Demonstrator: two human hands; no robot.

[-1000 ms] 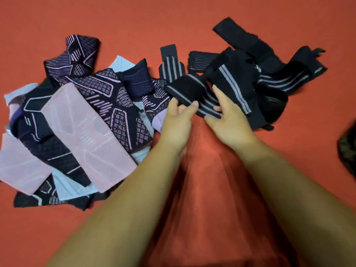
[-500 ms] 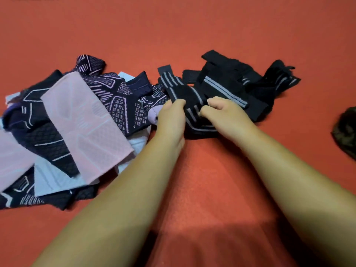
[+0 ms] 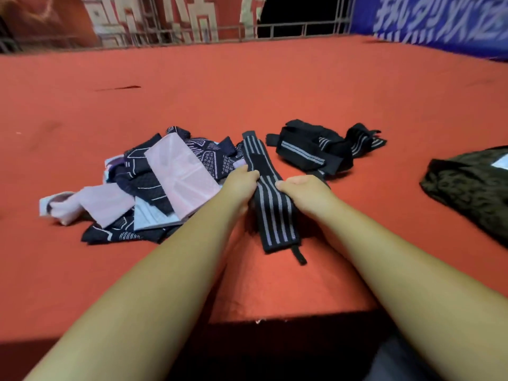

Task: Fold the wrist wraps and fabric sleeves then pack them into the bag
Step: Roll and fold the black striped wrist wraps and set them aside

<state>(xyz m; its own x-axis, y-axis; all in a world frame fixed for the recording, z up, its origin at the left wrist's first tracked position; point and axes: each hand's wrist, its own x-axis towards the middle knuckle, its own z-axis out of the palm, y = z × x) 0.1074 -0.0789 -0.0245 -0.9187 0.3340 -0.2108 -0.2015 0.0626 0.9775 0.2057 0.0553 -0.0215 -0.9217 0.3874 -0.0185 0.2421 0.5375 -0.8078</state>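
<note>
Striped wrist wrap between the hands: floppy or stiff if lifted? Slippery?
Probably floppy: the wrist wrap lies flat on the red surface, bending where the left hand and right hand grip its edges. Likely light, not slippery: woven cloth. Its thin end strap may dangle.

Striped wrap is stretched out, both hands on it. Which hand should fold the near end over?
Right, probably. The near end and loop of the striped wrap trail toward the side of the right hand, while the left hand grips its left edge by the sleeve pile and can pin it.

Red carpeted floor [image 3: 275,78], metal railing [image 3: 288,28], blue banner [image 3: 439,23] behind.
</note>
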